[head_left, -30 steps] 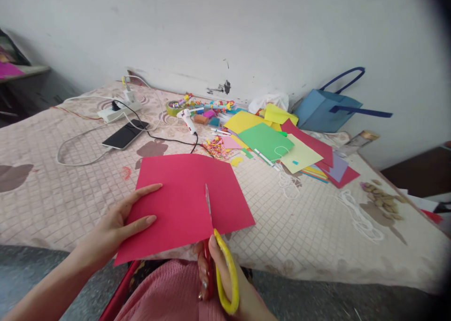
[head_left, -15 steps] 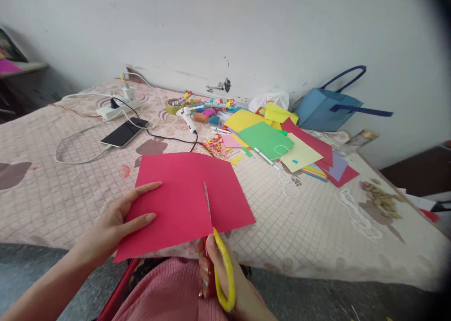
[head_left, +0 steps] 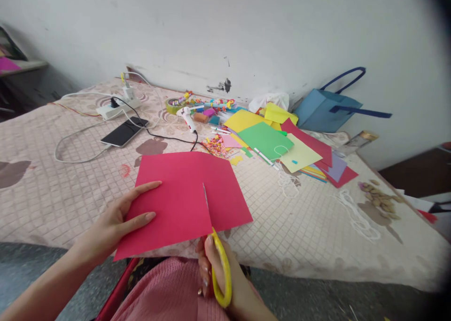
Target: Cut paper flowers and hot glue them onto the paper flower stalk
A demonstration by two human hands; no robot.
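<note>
A sheet of red paper [head_left: 172, 199] lies over the near side of the table, partly cut from its near edge. My left hand [head_left: 123, 220] holds its left part, thumb and one finger on top and the other fingers hidden. At the near edge, my right hand [head_left: 225, 269] grips a pair of scissors [head_left: 225, 276] with a yellow loop and a red one, the red mostly covered by fingers. One blade shows above the sheet, pointing away from me along the cut. The paper right of the blade sits a little lower than the left part.
Behind the sheet are a white glue gun [head_left: 186, 118], a phone [head_left: 124, 132] and a power strip [head_left: 118, 107] with cables. Coloured papers [head_left: 267, 140], white string [head_left: 287, 182] and a blue bag [head_left: 326, 109] lie to the right. The table's front edge is close to me.
The scissor handles have swung slightly left and drawn closer together. The right part of the red paper has shifted a little left. My left hand stays in place.
</note>
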